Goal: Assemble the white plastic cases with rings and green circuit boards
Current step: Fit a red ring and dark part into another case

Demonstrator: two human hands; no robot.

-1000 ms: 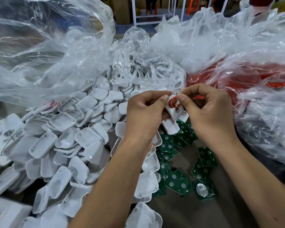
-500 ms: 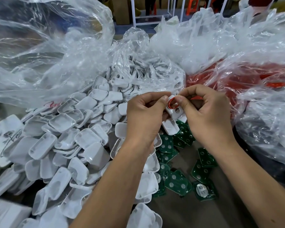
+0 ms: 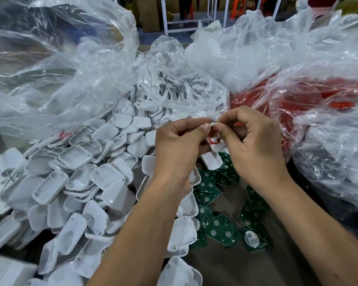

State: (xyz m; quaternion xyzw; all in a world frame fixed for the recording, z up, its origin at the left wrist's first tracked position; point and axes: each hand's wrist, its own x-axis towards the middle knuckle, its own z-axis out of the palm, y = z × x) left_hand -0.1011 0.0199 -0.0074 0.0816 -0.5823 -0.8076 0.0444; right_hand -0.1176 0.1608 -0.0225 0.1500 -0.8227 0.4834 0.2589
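Note:
My left hand [image 3: 178, 145] and my right hand [image 3: 254, 141] meet at the middle of the view and together pinch a small white plastic case [image 3: 217, 145]. A red ring [image 3: 212, 139] lies on the case, under both thumbs. Most of the case is hidden by my fingers. A large heap of white cases [image 3: 81, 182] spreads over the left half of the table. Several green circuit boards [image 3: 221, 226] lie on the brown surface under my wrists.
Clear plastic bags crowd the back: a big one [image 3: 50, 69] at left, one with white parts [image 3: 184, 93] at centre, one with red rings [image 3: 310, 96] at right. Another crumpled bag [image 3: 335, 162] bulges beside my right forearm. White boxes [image 3: 0, 178] sit at far left.
Both thumbs have closed in over the red ring on the case, hiding more of it. My hands stay in about the same place.

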